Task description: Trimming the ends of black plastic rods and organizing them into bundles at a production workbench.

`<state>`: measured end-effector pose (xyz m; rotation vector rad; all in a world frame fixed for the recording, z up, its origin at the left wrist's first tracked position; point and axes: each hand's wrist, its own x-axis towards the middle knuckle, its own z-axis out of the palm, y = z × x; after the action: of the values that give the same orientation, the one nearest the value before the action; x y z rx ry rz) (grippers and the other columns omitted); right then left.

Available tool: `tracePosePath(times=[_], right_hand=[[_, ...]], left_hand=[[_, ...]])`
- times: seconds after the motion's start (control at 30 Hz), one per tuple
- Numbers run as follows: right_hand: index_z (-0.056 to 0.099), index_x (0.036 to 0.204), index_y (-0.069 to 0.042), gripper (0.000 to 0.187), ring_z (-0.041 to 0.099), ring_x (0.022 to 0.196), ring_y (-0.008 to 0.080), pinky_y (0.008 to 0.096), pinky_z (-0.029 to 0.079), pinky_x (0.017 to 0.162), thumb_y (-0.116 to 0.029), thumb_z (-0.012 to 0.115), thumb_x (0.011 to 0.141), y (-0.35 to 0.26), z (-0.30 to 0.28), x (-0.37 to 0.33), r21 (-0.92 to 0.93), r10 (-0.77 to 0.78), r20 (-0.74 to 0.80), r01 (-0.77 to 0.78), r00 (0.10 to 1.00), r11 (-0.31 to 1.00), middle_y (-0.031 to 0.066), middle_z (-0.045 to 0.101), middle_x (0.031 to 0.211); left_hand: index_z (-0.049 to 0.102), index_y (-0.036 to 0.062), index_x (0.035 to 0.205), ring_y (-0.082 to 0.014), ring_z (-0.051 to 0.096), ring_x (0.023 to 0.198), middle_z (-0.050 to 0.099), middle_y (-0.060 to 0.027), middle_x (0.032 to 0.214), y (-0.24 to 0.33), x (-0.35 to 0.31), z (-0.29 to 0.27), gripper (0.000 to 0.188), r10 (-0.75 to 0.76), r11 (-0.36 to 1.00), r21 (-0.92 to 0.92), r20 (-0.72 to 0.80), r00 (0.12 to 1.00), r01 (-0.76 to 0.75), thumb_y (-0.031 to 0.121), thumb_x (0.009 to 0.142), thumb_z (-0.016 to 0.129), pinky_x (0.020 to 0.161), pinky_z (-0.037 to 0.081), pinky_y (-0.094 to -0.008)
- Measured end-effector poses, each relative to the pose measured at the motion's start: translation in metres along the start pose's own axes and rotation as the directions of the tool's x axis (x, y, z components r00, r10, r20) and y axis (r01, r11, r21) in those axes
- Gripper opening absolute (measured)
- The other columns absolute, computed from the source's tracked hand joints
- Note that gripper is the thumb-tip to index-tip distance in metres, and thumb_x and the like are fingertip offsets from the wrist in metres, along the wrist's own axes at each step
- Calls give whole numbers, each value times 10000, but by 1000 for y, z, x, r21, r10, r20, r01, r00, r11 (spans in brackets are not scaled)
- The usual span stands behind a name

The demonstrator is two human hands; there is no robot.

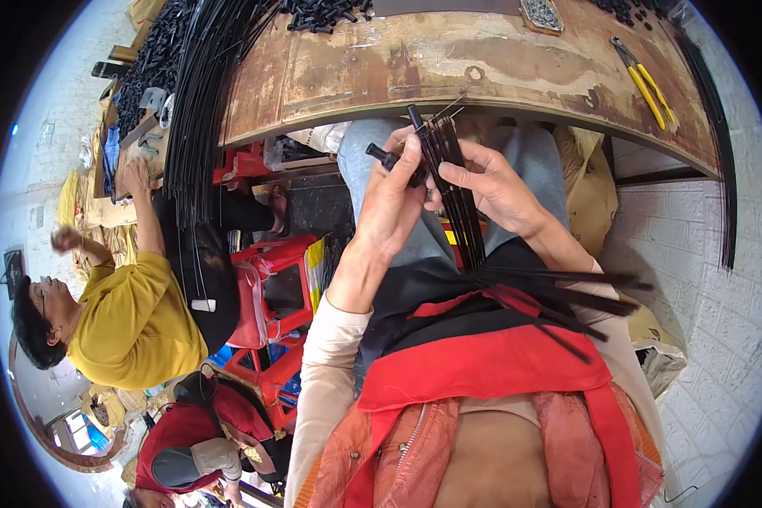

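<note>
A bundle of thin black ribs (459, 212), like those of an umbrella frame, lies across my lap, its lower ends fanned out to the right over my red and black apron (483, 360). My right hand (508, 193) is closed round the upper part of the bundle, thumb on top. In my left hand (389, 205) is a short black plastic tube (381, 156), pinched close against the bundle's left side. A thicker black end (414, 117) sticks up above the left fingertips. The fingers hide where tube and ribs meet.
The worn wooden table (483, 63) runs ahead, carrying yellow-handled pliers (648, 91), a dish of small parts (540, 15) and black fittings (317, 13). Long black rods (196, 110) hang over its left edge. Red stools (258, 296) and a yellow-shirted person (135, 326) are at left.
</note>
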<state>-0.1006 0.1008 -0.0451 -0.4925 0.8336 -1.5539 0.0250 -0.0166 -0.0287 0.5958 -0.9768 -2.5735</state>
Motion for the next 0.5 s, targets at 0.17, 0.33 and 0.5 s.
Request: tracePosePath(times=[0.17,0.33,0.5], right_hand=[[516,1196,-35,287,610,853,145,420,552,858,-170,597,956,0,6,3,-1,-21,5,21,1000,1000,54,596,934],[501,1214,-43,295,608,855,144,434,545,874,-161,587,958,-1,13,1,-18,-45,72,46,996,999,58,586,934],[488,1244,-58,320,608,854,139,435,546,875,-156,587,955,-1,9,1,13,-21,15,21,1000,1000,55,586,936]], left_hand=[[501,25,1308,-209,519,1211,552,-107,1332,42,18,17,442,376,874,313,45,925,-371,345,1004,488,1034,375,-382],[517,-16,1313,-234,474,1295,503,-171,1389,73,55,20,485,-128,659,742,269,955,-120,355,1006,463,1079,355,-386],[542,14,1290,-203,576,1153,646,-118,1201,62,34,7,471,-67,963,268,225,972,5,356,967,559,1001,428,-384]])
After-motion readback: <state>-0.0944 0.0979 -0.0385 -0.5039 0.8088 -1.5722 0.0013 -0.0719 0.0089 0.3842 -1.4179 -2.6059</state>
